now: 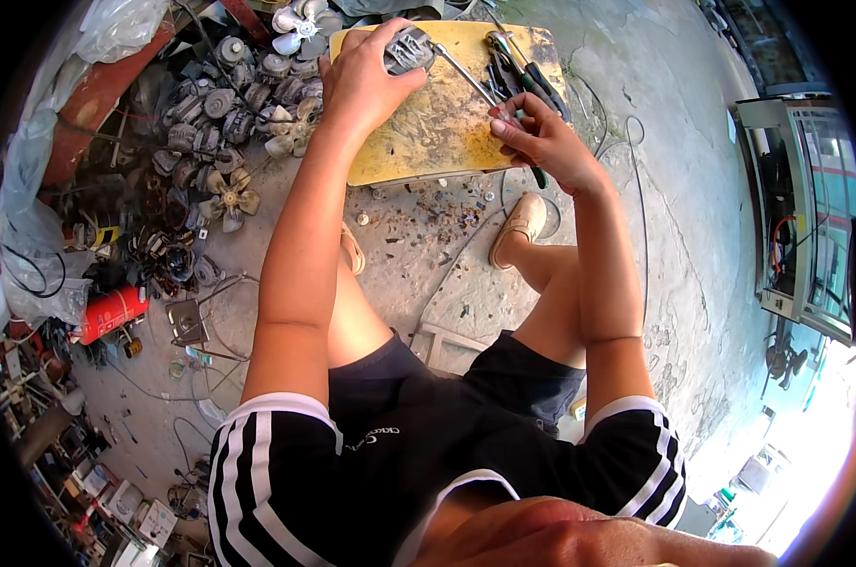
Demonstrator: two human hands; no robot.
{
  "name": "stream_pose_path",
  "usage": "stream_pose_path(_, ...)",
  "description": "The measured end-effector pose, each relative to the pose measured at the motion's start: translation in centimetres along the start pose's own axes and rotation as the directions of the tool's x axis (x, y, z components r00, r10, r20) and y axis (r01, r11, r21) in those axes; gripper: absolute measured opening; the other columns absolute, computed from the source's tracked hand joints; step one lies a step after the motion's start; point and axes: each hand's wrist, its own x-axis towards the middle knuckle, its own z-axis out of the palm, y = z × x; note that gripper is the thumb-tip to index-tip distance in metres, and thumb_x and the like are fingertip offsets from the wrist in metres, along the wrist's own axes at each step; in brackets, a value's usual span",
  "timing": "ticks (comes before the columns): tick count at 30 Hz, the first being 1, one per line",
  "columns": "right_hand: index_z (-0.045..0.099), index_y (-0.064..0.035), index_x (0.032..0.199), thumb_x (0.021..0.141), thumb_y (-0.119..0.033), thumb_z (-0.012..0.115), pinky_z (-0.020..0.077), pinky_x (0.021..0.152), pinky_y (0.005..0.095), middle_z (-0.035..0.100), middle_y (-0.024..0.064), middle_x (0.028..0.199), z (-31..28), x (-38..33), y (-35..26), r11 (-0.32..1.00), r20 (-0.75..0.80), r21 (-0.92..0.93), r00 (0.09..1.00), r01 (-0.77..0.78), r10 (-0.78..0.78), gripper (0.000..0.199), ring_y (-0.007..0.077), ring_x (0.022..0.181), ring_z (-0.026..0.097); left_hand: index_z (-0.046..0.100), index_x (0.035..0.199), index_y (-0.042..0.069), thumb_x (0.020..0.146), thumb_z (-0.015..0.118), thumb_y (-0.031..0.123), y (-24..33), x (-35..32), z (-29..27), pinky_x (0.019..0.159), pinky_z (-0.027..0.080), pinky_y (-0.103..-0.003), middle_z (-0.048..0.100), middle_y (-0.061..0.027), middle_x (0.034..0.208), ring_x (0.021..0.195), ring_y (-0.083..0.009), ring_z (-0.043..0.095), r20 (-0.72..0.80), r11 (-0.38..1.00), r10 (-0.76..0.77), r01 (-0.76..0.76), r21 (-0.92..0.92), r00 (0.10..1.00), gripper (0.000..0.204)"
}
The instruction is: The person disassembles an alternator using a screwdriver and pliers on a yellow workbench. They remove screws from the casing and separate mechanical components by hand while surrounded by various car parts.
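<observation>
Head view shows a person sitting low over a yellow board point(428, 132) that lies on the concrete ground. The left hand point(362, 80) is closed around a small grey metal motor part point(407, 49) at the far left corner of the board; a thin metal shaft point(466, 76) runs from this part toward the right hand. The right hand point(532, 137) is at the right edge of the board, its fingers pinched together on something small and thin — what exactly it is, I cannot tell. A tool with a green handle point(538, 177) shows just under this hand. Pliers with dark handles point(518, 71) lie on the board, just beside the right hand, at the far side.

To the left of the board there is a heap of old motors and small fan blades point(229, 113), grey and dusty. Further left and nearer — a red cylinder point(111, 312) lying on its side among wires. One foot in a light sandal point(519, 227) rests on the ground just below the board.
</observation>
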Motion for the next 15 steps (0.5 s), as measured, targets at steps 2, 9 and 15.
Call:
stream_pose_path(2, 0.06, -0.0092, 0.115, 0.102, -0.042, 0.056, 0.0459, 0.072, 0.0223, 0.065, -0.0005, 0.099, 0.2, -0.2, -1.0, 0.999, -0.003, 0.017, 1.0, -0.028, 0.028, 0.036, 0.0042, 0.078, 0.051, 0.058, 0.134, 0.03, 0.073, 0.077, 0.034, -0.1, 0.0, 0.0, 0.097, 0.046, -0.043, 0.061, -0.0136, 0.119, 0.11, -0.0338, 0.062, -0.008, 1.0, 0.004, -0.004, 0.006, 1.0, 0.064)
stream_pose_path(9, 0.057, -0.0068, 0.105, 0.097, -0.033, 0.066, 0.0472, 0.069, 0.0231, 0.065, 0.0012, 0.098, -0.1, 0.6, 0.5, 0.991, -0.003, 0.132, 1.0, 0.012, -0.012, 0.028, 0.0058, 0.08, 0.055, 0.058, 0.135, 0.03, 0.074, 0.077, 0.034, 0.1, 0.1, -0.1, 0.099, 0.044, -0.043, 0.061, -0.0124, 0.119, 0.11, -0.0326, 0.061, 0.008, 1.0, -0.005, 0.005, 0.014, 1.0, 0.064)
stream_pose_path(15, 0.057, -0.006, 0.101, 0.092, -0.035, 0.073, 0.0446, 0.067, 0.0212, 0.064, -0.0004, 0.093, 0.3, 0.7, 0.4, 0.966, -0.204, -0.223, 0.963, 0.128, -0.175, 0.033, 0.0065, 0.081, 0.056, 0.058, 0.135, 0.028, 0.072, 0.078, 0.037, 0.0, 0.0, -0.1, 0.107, 0.031, -0.055, 0.061, -0.0118, 0.12, 0.113, -0.0312, 0.061, 0.024, 1.0, -0.022, 0.022, 0.011, 0.999, 0.067)
